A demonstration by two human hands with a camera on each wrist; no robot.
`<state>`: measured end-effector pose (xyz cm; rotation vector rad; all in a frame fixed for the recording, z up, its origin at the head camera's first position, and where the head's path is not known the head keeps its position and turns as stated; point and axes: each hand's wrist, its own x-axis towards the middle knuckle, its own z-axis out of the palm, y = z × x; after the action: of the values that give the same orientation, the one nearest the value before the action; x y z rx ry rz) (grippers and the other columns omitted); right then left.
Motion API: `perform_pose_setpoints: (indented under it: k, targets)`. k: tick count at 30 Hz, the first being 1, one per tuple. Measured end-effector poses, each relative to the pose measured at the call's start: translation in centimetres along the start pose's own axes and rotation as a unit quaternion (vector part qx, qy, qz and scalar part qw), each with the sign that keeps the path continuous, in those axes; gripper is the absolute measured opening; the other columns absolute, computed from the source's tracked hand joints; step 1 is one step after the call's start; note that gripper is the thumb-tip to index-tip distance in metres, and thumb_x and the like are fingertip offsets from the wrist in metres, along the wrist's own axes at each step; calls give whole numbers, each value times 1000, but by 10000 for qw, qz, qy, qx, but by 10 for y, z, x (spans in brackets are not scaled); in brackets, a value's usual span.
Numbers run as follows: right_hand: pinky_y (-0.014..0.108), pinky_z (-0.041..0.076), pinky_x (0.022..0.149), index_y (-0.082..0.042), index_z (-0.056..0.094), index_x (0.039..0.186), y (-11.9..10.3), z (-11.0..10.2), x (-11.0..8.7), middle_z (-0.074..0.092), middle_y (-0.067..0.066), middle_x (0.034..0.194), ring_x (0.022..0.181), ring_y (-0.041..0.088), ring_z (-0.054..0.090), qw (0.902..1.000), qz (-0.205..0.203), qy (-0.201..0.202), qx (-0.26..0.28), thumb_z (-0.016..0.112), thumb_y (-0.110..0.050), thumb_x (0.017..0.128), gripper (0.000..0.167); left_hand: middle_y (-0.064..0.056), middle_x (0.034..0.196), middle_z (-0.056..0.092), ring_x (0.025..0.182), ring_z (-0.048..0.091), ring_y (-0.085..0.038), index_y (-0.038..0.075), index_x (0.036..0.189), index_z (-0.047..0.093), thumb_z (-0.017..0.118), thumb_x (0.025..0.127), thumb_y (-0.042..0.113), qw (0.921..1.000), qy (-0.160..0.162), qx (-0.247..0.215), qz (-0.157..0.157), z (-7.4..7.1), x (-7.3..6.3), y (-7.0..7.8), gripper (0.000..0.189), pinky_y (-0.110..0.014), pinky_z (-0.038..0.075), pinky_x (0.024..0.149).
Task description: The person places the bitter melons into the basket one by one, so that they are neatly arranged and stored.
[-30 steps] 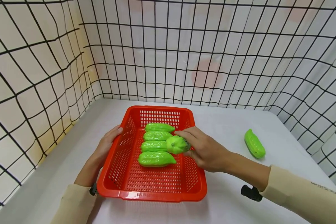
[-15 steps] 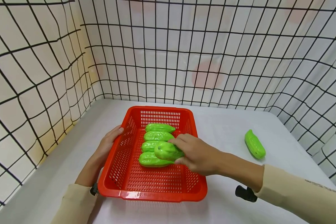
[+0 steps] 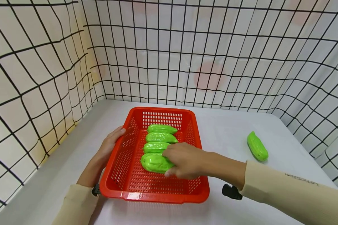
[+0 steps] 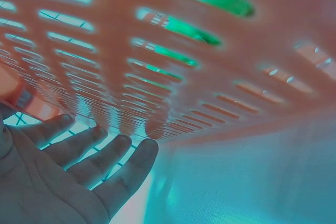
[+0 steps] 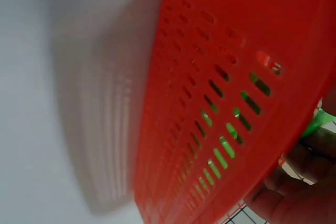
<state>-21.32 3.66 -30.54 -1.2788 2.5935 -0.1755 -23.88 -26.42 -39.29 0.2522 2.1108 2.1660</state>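
Observation:
The right hand (image 3: 186, 161) reaches over the side of a red perforated basket (image 3: 155, 197) and grips a light-green, ridged bitter gourd (image 3: 155, 163), its thumb on the near side. This gourd lies low at the front of a row of bitter gourds (image 3: 161, 137) in the basket and hides the one there. In the right wrist view, the basket wall (image 5: 210, 103) covers most of the gourds, and the fingers (image 5: 310, 156) show at the rim. The left hand (image 3: 108, 145) rests against the basket's left side; its fingers (image 4: 126, 174) are extended, fingertips touching the outer wall in the left wrist view.
Another bitter gourd (image 3: 257, 146) lies on the white table (image 3: 228, 128) to the right of the basket. Black wire mesh (image 3: 169, 62) stands round the back and both sides. A small black device (image 3: 232, 191) is at the right wrist.
The right hand has brought its bitter gourd left, toward the near side, and down, from above the row to its front end. The left hand and basket stay nearly in place.

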Motion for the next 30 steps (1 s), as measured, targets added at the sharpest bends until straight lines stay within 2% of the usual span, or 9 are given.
perform_pose_setpoints:
  k: [3,5,10,17,25,30]
  targets:
    - [29,46,72,-15,67,100,-2,1,7,56,-8,80,79,12,52,9999,41,-148,55,81,-35,86,28,-23,128,52,95,69,-20,10,158,28,35,111,40,10000,6,-2,-1,0,0,0,56,-37,62,77]
    - [27,45,67,-17,65,91,-3,3,12,54,-7,72,73,11,50,9997,89,-239,69,83,-36,84,27,-22,127,52,95,69,-20,10,158,28,35,111,40,10000,-11,-2,7,-1,0,-1,56,-37,62,76]
    - [25,43,61,-19,63,84,-6,7,20,55,-6,68,70,11,50,9987,282,-433,28,86,-38,81,30,-22,128,54,96,69,-21,10,158,28,34,111,39,10000,-42,-5,23,-1,1,-1,56,-39,62,78]
    - [27,40,61,-19,58,72,-9,13,30,54,-4,61,63,11,43,9976,412,-520,-221,88,-42,78,38,-25,132,50,99,69,-24,11,159,28,35,111,40,10000,0,26,10,-1,1,-1,56,-40,62,79]
    - [26,40,53,-19,58,75,-10,23,34,56,-5,64,61,11,45,9975,496,-482,-115,91,-41,74,40,-27,134,47,99,68,-23,12,159,28,35,110,41,10000,31,83,-9,-1,0,-1,57,-39,62,79]
    - [27,45,57,-17,61,84,-10,30,34,55,-7,66,65,12,50,9979,444,-311,-352,92,-45,72,43,-25,132,50,98,68,-22,12,158,29,35,110,41,10000,44,74,-22,-1,1,-1,56,-38,62,78]
